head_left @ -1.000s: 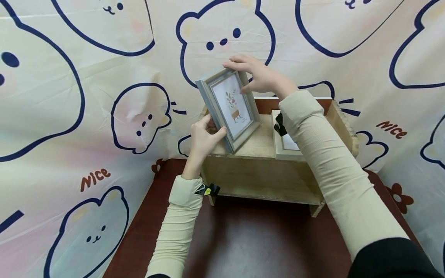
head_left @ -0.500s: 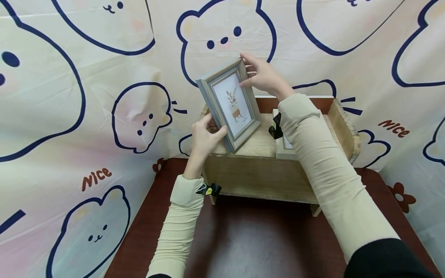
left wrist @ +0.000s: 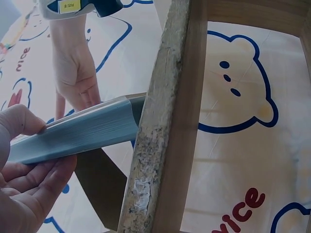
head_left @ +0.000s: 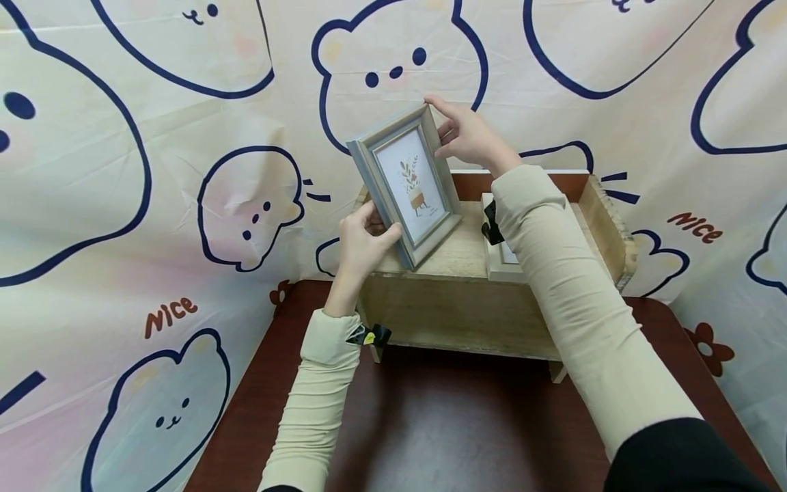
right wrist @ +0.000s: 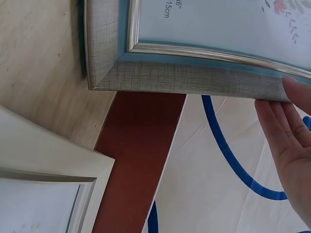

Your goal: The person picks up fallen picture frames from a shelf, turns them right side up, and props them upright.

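A grey-blue picture frame (head_left: 451, 195) with a plant print leans back on the upper board of a wooden shelf (head_left: 461, 314), its lower edge at the board. My left hand (head_left: 361, 242) pinches its left side, thumb in front and fingers behind. At the upper right side, my right hand (head_left: 472, 139) holds it by the edge; in the right wrist view the thumb lies over the front rim of the frame (right wrist: 194, 77), fingers behind. From the frame's back juts a dark flap (left wrist: 102, 187), seen in the left wrist view.
A cream picture frame (head_left: 496, 268) lies flat on the shelf's right part, partly hidden by my right sleeve. The shelf has a raised side wall (head_left: 605, 225) and stands on a dark red table (head_left: 455, 437) before a cartoon-printed cloth (head_left: 246, 123).
My right hand has slid from the frame's top edge to its upper right side, and its thumb has drawn back from the print. The frame and left hand stay nearly still.
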Motion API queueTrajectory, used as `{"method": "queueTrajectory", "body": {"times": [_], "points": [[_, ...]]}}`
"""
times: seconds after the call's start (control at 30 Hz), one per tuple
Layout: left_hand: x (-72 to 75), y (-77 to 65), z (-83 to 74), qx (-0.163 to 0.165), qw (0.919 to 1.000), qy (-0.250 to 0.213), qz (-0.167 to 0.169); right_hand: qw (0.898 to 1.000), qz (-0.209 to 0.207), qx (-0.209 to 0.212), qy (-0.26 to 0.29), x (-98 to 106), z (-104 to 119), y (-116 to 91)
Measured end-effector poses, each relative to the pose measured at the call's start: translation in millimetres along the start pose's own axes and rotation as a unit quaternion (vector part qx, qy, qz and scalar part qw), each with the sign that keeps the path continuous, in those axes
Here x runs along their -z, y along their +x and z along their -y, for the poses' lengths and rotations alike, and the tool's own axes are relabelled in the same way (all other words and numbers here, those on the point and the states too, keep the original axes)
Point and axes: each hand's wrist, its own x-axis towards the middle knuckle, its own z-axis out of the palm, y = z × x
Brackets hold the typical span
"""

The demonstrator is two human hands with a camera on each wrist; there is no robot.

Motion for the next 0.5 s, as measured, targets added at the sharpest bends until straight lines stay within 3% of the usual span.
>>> {"method": "queueTrajectory", "body": {"times": [0.27,0.5], "points": [[-1.0,-1.4,-0.3,0.005,1.0,0.001,0.001,0.997,-0.043,-0.006,-0.062,-4.0,-3.3,0.0],[4.8,4.4,2.7,0.011,0.9998,0.006,0.012,0.997,-0.062,-0.003,-0.052,-2.9,-5.2,0.7]]}}
